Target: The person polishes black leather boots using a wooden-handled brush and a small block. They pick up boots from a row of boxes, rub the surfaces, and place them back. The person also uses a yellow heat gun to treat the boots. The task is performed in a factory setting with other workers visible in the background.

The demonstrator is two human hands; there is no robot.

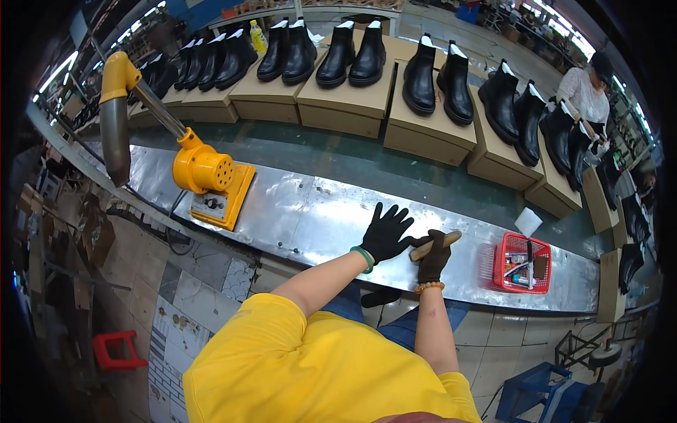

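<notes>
Right gloved hand (pixel 434 262) clamped on a tan block (pixel 422 251) over the bench (pixel 331 225) toward its near edge, left gloved hand (pixel 386 234) splayed beside it, thumb close to block (contact unclear), red basket (pixel 499 269) by the bench's right end, yellow machine (pixel 204 169) toward its left.

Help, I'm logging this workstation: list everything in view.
Workbench: one, silver, centre
Cardboard boxes: several, brown, beyond workbench
Ankle boots: many, black, on boxes
Bottle: one, yellow, upper left
Nozzled machine: one, yellow, workbench's left
Basket: one, red, workbench's right
Pad: one, white, beyond basket
Stool: one, red, lower left
Worker: one clearly, white top, upper right
Oblong tool: one, tan, above workbench
Shirt: one, yellow, lower centre
Left hand: one, black glove, above workbench
Right hand: one, black glove, holding oblong tool
</notes>
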